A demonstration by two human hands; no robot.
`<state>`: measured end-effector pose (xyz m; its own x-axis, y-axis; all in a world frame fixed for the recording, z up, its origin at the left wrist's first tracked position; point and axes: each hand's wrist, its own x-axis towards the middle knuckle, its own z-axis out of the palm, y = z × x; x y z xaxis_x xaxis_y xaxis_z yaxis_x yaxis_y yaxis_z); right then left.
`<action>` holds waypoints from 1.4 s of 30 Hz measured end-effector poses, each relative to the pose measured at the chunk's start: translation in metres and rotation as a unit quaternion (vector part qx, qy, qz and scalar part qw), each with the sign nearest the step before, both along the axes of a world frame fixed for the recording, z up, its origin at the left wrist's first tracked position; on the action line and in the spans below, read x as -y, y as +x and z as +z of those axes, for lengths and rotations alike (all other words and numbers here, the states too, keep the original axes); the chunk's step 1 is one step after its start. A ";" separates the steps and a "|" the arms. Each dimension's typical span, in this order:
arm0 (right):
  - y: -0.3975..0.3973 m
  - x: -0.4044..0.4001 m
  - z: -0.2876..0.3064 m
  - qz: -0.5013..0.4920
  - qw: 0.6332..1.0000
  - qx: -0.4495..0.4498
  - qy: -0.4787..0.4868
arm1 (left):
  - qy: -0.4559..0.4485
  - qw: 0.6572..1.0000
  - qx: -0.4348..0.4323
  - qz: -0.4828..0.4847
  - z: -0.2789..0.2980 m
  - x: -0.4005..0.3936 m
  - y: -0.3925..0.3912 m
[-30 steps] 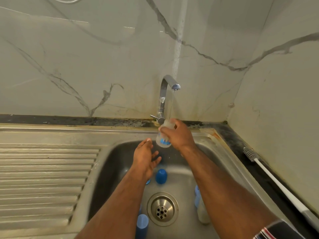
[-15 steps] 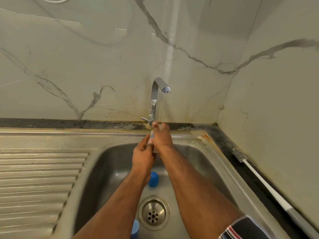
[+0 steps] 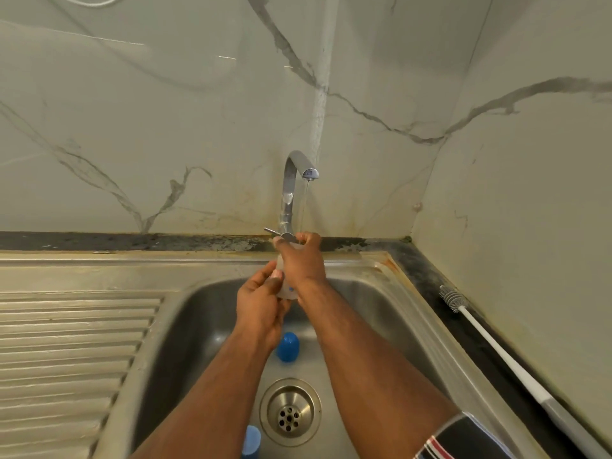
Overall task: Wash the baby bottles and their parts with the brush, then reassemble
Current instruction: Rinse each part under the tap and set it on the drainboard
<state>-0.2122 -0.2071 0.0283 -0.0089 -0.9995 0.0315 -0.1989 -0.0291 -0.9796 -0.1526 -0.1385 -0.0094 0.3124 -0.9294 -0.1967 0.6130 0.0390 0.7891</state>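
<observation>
- Landmark: the tap (image 3: 291, 190) stands at the back rim of the steel sink (image 3: 410, 313). All positions below are given relative to it.
- A thin stream of water runs from the tap spout straight down onto the hands.
- The right hand (image 3: 303, 263) is directly below the spout, in front of the tap base. Its fingers are curled round the upper part of a clear baby bottle (image 3: 285, 289), grasping it.
- The left hand (image 3: 260, 303) is just below and to the left of the right hand, nearer the camera than the tap. Its fingers and thumb wrap the lower part of the same bottle, so both hands grasp it.
- The bottle is held above the basin, under the tap. Most of it is hidden by the two hands; only a pale translucent patch with a small blue mark shows.
- A blue cap (image 3: 287, 346) lies on the basin floor, in front of the tap, between the forearms.
- The drain (image 3: 290, 411) sits further forward of the tap, past the blue cap.
- A second blue part (image 3: 250, 440) lies at the front edge of the view, to the left of the drain, partly cut off.
- The bottle brush (image 3: 490, 346) lies on the dark tabletop (image 3: 427, 276) to the right of the tap, along the side wall, bristle end towards the back.
- The ribbed draining board (image 3: 66, 342) extends to the left of the tap.
</observation>
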 end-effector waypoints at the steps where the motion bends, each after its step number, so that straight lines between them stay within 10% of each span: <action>1: -0.001 -0.002 -0.003 0.034 0.999 -0.005 0.028 | 0.008 1.000 0.008 0.018 -0.001 0.000 0.002; 11: -0.025 -0.008 0.001 0.042 0.973 -0.192 -0.119 | 0.084 0.994 0.064 0.038 -0.006 0.005 0.006; 26: -0.027 -0.002 0.004 0.001 0.985 -0.105 -0.134 | 0.102 0.994 -0.018 -0.025 -0.007 0.005 0.007; 34: -0.037 -0.010 -0.011 0.062 0.986 -0.154 0.017 | 0.018 0.997 -0.026 -0.074 -0.004 0.003 0.003; 39: -0.030 -0.014 -0.018 0.097 0.944 -0.314 -0.007 | -0.019 0.993 0.070 -0.092 -0.002 0.001 -0.001; 42: -0.025 -0.008 -0.009 0.004 0.965 -0.260 0.008 | -0.043 0.981 0.154 -0.113 0.001 0.000 -0.010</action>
<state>-0.2376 -0.1991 0.0195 0.0120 -0.9998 0.0147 -0.6645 -0.0190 -0.7470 -0.1624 -0.1383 -0.0083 0.1294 -0.9906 -0.0434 0.3460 0.0041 0.9382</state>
